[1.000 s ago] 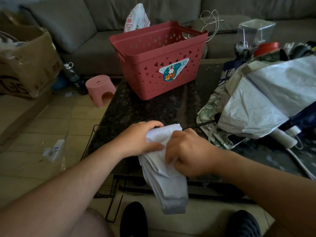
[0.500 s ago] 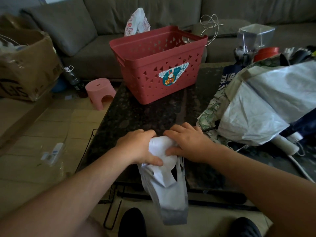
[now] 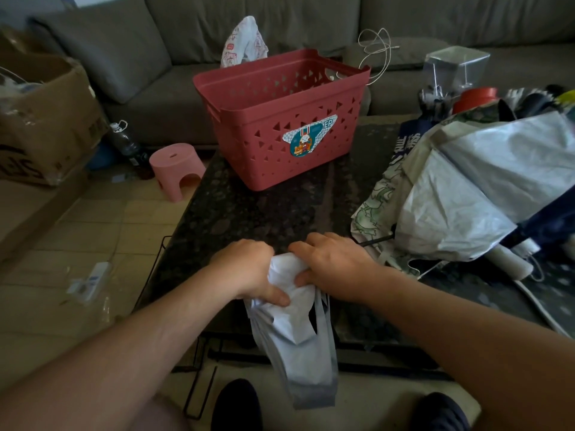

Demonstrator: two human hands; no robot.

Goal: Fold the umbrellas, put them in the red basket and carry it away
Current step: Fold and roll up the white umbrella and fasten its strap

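Observation:
A white folding umbrella (image 3: 295, 343) hangs over the near edge of the dark stone table (image 3: 264, 213), its loose cloth drooping toward the floor. My left hand (image 3: 249, 270) grips its top from the left, thumb pressed across the fabric. My right hand (image 3: 333, 264) holds the same bunched top from the right, fingers curled over it. The red basket (image 3: 280, 119) stands at the table's far side, with a sticker on its front. Unfolded umbrellas (image 3: 466, 194), white, green-patterned and navy, are heaped at the right of the table.
A grey sofa (image 3: 155, 57) runs behind the table. On the left are a cardboard box (image 3: 46, 119), a pink stool (image 3: 177, 169) and a bottle (image 3: 124, 141) on the tiled floor. A clear container (image 3: 454, 70) and a red tub (image 3: 476, 98) stand at the back right.
Both hands have shifted to the top of the white umbrella and bunched it against the table's edge. The cloth now hangs looser, with a strap dangling.

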